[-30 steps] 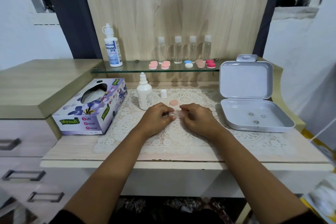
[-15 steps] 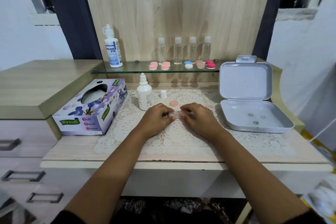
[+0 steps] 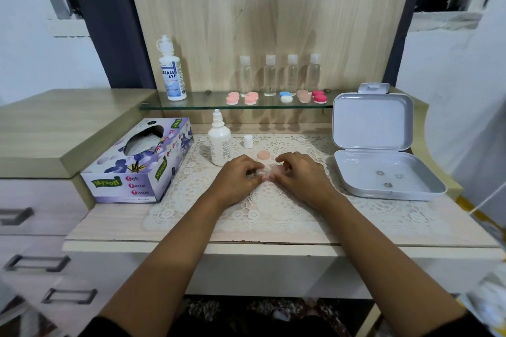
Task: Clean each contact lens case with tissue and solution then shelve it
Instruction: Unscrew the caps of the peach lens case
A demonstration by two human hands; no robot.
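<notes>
On the lace mat both my hands meet over a small clear contact lens case. My left hand pinches its left end. My right hand curls its fingers around the pale pink lid on its right end. A loose peach lid lies just behind my fingers. An uncapped white solution bottle stands to the left, its small cap beside it. A purple tissue box sits at the far left. Several cases in pink, blue, white and red rest on the glass shelf.
An open grey hinged box with three small round pieces inside stands at the right. A larger labelled solution bottle and several clear small bottles stand on the shelf. Drawers with handles lie at the lower left.
My hands have stayed in place over the case, with only slight finger movement on the lid.
</notes>
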